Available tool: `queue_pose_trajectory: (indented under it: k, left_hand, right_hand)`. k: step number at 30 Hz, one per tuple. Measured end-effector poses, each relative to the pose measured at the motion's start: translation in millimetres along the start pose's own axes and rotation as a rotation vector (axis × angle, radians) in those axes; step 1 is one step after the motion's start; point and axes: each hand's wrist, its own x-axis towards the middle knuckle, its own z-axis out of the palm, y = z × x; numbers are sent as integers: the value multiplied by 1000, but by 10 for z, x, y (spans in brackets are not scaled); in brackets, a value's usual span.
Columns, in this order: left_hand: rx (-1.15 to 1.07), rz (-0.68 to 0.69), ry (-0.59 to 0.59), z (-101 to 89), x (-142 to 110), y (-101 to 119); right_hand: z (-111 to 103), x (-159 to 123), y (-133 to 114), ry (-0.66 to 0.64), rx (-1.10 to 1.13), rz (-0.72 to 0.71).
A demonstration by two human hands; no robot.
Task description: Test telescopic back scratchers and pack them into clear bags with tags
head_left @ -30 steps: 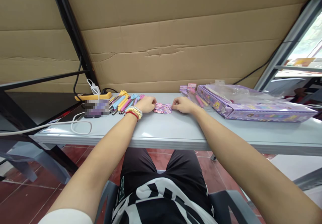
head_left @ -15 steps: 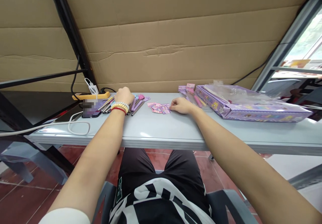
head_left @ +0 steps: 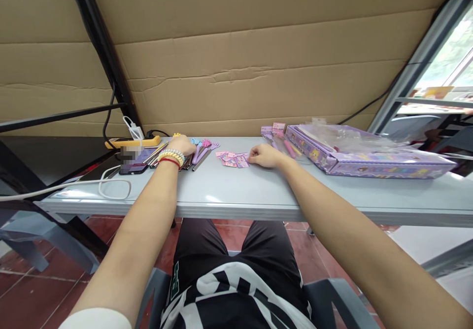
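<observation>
Small pink and purple printed cards (head_left: pixel 232 159) lie fanned mid-bench (head_left: pixel 258 191), the right hand (head_left: pixel 263 155) resting at their three o'clock, grip unclear. The left hand (head_left: pixel 182 145) has left them for the pastel-topped pens (head_left: pixel 201 149) at nine o'clock, fingers curled over these.

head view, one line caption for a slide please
Left hand on a pile of pens, right hand touching small pink cards on a grey table.
</observation>
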Motion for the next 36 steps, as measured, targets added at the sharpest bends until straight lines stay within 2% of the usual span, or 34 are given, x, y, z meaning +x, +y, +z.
queue_pose_trajectory:
  k: [10,15,18,21,23,25,27,30,36]
  left_hand:
    - [-1,26,-29,39,25,-24]
    - [22,43,84,35,14,-11]
    - [-48,181,124,37,-42,73]
    - [-220,445,136,101,-152,252]
    - [-326,639,161,182,-239,397]
    - [-376,830,147,271,-315,525]
    - [-386,946,167,341,-365,609]
    - [-398,996,214,386,-378,643]
    - [-374,946,232,365,-322,586]
  right_hand:
    - [13,7,18,-14,12,2]
    - [-5,-21,-21,29,12,-24]
    - [-23,-46,-64,137,47,-42]
    - [-39,-62,-113,246,203,-83]
    - [-46,-65,-146,223,409,-112]
    - [-54,-65,-174,136,666,-118]
    - [-62,-65,-191,55,904,-126]
    - [-78,-71,-201,-6,1105,-161]
    - [-95,-93,-194,-60,1182,-137]
